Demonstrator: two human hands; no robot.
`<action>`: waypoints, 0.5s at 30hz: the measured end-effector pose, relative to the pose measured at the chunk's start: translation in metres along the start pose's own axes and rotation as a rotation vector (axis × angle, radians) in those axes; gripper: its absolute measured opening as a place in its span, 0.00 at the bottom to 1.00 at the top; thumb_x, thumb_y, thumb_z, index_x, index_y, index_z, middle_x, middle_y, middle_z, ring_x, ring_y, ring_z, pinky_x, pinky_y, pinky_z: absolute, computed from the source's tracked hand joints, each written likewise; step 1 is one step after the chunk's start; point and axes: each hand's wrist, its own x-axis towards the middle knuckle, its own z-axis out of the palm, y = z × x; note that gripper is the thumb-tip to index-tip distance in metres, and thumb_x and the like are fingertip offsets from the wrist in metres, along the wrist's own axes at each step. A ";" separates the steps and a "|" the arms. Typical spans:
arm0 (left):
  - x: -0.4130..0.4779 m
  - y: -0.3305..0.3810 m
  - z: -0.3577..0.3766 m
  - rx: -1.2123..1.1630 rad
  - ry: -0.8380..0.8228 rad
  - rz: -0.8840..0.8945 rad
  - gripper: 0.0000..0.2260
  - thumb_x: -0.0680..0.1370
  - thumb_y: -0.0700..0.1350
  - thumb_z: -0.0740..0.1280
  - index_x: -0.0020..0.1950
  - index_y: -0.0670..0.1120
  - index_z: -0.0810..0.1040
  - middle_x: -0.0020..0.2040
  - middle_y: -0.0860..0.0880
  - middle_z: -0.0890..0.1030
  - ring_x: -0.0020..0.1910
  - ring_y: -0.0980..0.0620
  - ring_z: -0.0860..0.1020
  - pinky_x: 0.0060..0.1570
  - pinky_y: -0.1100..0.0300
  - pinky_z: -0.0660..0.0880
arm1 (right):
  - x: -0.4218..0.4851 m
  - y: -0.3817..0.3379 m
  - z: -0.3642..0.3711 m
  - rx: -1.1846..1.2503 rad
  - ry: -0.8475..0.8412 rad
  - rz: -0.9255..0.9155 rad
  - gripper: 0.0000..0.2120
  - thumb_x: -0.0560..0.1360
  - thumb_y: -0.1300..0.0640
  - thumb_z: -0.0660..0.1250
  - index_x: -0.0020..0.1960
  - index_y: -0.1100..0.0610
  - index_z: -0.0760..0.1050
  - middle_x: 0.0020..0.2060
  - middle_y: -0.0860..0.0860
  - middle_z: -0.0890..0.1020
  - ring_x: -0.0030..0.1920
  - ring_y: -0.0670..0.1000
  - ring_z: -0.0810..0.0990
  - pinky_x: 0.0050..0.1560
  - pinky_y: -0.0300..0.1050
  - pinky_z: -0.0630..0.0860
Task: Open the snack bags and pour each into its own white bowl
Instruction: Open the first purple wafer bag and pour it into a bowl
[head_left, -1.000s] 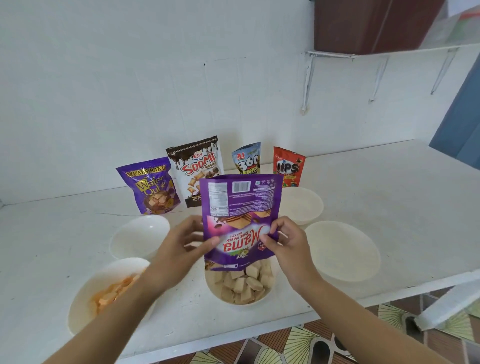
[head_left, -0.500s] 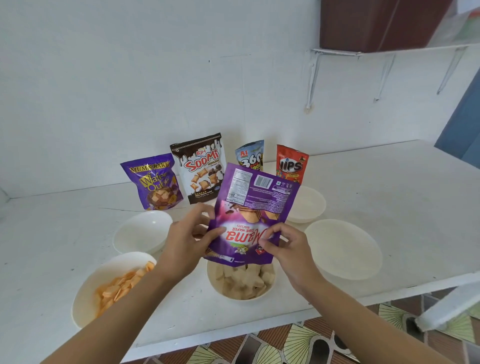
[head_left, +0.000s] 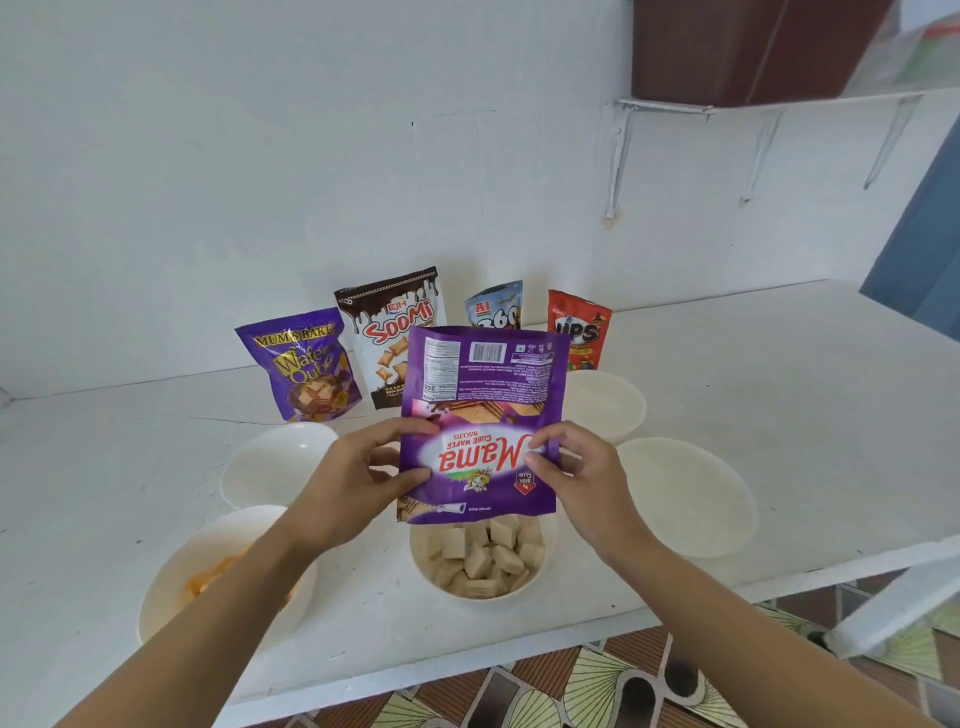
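Observation:
I hold a purple Mama wafer bag (head_left: 480, 415) upside down, mouth down, over a white bowl (head_left: 431, 571) filled with pale wafer cubes. My left hand (head_left: 358, 478) pinches the bag's left edge and my right hand (head_left: 576, 473) pinches its right edge. Four unopened-looking bags stand at the back: a purple Wafer Qube bag (head_left: 301, 364), a Soomi bag (head_left: 384, 332), a blue 360 bag (head_left: 496, 306) and a red Nips bag (head_left: 579, 327). Another bowl (head_left: 171, 603) at the near left holds orange snacks, partly behind my left arm.
Three white bowls with nothing visible in them stand on the white table: one at the left (head_left: 265, 462), one behind the bag at the right (head_left: 608, 405), one at the near right (head_left: 685, 499). The table's front edge (head_left: 519, 644) runs close below the bowls. A wall shelf (head_left: 769, 98) hangs above right.
The bag was tilted to the right half a second ago and now hangs straight again over the wafer bowl. Both hands kept their hold on its edges.

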 end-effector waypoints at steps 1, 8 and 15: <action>0.000 0.000 -0.001 -0.020 0.000 -0.023 0.20 0.72 0.50 0.73 0.61 0.67 0.76 0.60 0.67 0.77 0.63 0.58 0.78 0.43 0.58 0.84 | 0.000 0.000 0.000 -0.003 -0.007 -0.001 0.11 0.72 0.56 0.72 0.53 0.51 0.78 0.56 0.40 0.80 0.61 0.48 0.79 0.39 0.39 0.82; -0.004 -0.005 0.010 -0.034 -0.063 -0.018 0.22 0.70 0.49 0.76 0.61 0.64 0.76 0.62 0.65 0.77 0.64 0.56 0.77 0.49 0.51 0.84 | -0.005 0.011 0.005 -0.079 -0.091 -0.054 0.13 0.68 0.55 0.76 0.51 0.49 0.80 0.54 0.38 0.81 0.63 0.45 0.77 0.44 0.47 0.84; 0.000 -0.001 0.017 0.087 -0.019 0.052 0.13 0.72 0.51 0.72 0.54 0.65 0.78 0.60 0.65 0.78 0.64 0.63 0.74 0.52 0.54 0.83 | -0.003 0.013 0.010 -0.134 -0.069 -0.090 0.09 0.69 0.52 0.75 0.49 0.48 0.81 0.54 0.38 0.81 0.63 0.44 0.75 0.43 0.42 0.83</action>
